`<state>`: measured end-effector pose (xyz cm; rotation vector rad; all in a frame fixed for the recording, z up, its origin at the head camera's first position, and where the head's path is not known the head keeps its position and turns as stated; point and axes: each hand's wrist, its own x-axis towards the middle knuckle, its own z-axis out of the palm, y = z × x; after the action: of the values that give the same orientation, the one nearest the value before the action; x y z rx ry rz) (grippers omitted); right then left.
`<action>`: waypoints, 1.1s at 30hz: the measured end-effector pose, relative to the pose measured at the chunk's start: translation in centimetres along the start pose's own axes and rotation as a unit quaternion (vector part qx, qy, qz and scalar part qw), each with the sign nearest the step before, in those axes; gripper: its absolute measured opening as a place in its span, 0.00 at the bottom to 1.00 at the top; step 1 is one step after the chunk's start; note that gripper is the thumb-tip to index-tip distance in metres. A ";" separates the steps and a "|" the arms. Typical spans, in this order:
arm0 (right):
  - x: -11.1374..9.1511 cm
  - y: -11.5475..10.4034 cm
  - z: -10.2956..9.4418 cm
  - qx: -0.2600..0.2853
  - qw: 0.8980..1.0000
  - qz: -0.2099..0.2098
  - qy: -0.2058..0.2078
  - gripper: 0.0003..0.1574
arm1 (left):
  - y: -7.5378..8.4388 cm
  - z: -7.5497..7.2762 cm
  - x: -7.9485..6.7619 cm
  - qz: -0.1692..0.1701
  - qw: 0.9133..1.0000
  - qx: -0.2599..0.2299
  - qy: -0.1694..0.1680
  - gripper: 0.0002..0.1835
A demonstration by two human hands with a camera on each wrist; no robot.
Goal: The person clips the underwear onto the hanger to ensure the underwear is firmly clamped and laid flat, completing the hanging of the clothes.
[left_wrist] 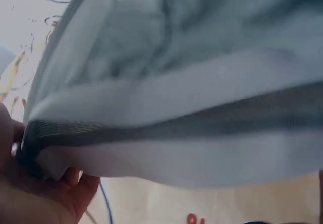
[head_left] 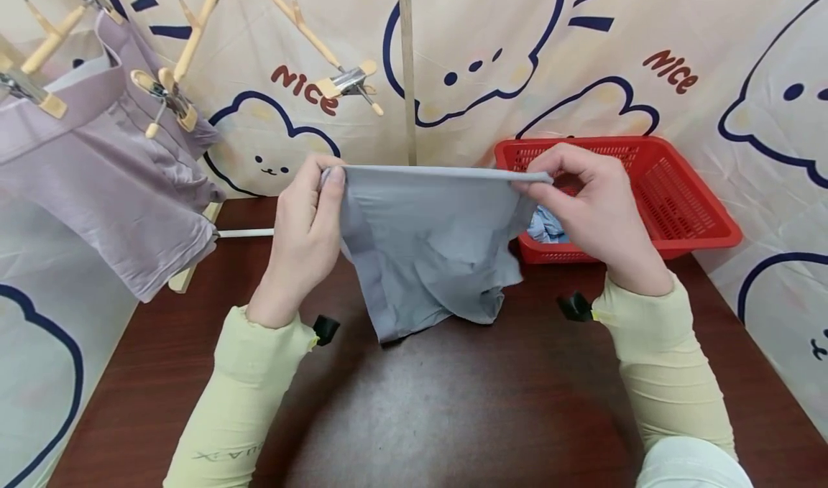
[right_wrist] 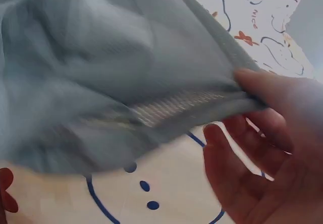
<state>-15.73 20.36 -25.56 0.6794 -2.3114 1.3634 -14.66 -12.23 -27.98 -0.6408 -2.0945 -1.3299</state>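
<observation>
A pair of grey boxer briefs hangs stretched out above the table, its upper edge nearly level. My left hand pinches one corner of that edge, thumb on the near side. At the opposite corner my right hand pinches the edge between thumb and fingers. The lower part of the cloth droops in folds. Close up in the left wrist view, the boxer briefs show a dark mesh strip. Pale mesh also crosses the boxer briefs in the right wrist view, slightly blurred.
Behind my right hand stands a red basket with light blue cloth inside. Lavender shorts hang at left from clip hangers; another hanger dangles bare. A white rod lies at the back of the brown table.
</observation>
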 end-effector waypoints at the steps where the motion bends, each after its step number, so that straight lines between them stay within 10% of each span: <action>1: 0.0 -0.1 0.0 0.013 1.000 -0.003 0.025 0.07 | 0.2 -0.1 0.0 -0.001 1.000 0.010 -0.006 0.09; 6: -0.2 -1.0 -0.2 0.055 0.991 -0.060 0.107 0.09 | 1.4 -0.4 0.4 0.028 0.999 0.047 -0.003 0.17; 10: -0.6 -2.0 -0.4 0.077 0.984 -0.083 0.135 0.12 | 2.0 -0.4 0.7 0.039 0.996 0.021 0.075 0.18; 14: -1.0 -2.8 -0.7 0.102 0.983 -0.084 0.129 0.13 | 2.1 -0.3 0.6 0.075 0.989 -0.031 0.124 0.10; 20: -1.1 -3.1 -0.7 0.086 0.987 -0.088 0.105 0.11 | 2.2 -0.8 0.5 0.124 0.987 0.007 0.100 0.07; 33: 2.0 -1.2 0.4 0.066 0.991 0.011 0.116 0.11 | 3.7 -1.5 1.1 -0.027 0.997 0.002 0.079 0.06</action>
<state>-16.67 19.06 -23.87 0.5042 -2.0665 1.5294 -12.73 -12.01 -24.31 -0.4652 -1.9987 -1.3593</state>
